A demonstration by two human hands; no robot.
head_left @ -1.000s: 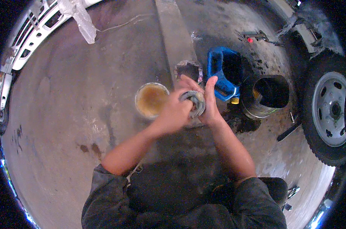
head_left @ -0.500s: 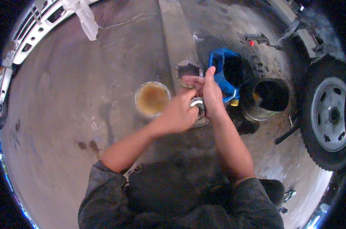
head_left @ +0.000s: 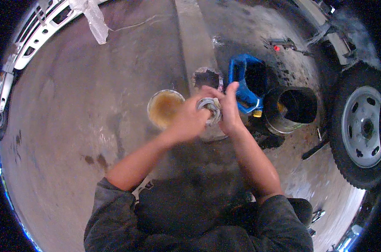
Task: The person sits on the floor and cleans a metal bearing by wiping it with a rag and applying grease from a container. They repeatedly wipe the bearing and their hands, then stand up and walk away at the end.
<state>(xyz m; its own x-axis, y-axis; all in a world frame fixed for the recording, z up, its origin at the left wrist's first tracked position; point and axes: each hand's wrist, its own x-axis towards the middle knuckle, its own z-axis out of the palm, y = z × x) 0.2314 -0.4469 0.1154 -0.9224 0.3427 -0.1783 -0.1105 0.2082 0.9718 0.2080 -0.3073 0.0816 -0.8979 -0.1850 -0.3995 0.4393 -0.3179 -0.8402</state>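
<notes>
My left hand [head_left: 190, 119], smeared by motion, closes round the left side of a round, grey, hollow part [head_left: 210, 110]. A fingertip reaches inside its rim. Against the right side of the part lies my right hand [head_left: 229, 110], fingers bent over its far edge and thumb sticking up. The ring-like opening faces up; its exact kind does not show. Just left of my left hand stands a round tub [head_left: 164, 107] of cloudy brownish liquid. Beyond my fingers is a dark opening with a ragged pale rim [head_left: 207, 77].
A blue jug [head_left: 236, 75] with a yellow cap lies right of my hands, beside a dark open drum [head_left: 272, 122]. Farther right stands a wheel [head_left: 363, 126] with a grey rim. A dark bar [head_left: 316, 150] lies on the floor. White vehicle bodywork [head_left: 30, 52] edges the far left.
The round part has shifted slightly left and turned its opening upward. My right fingers have bent over it, and my left hand has moved a little left.
</notes>
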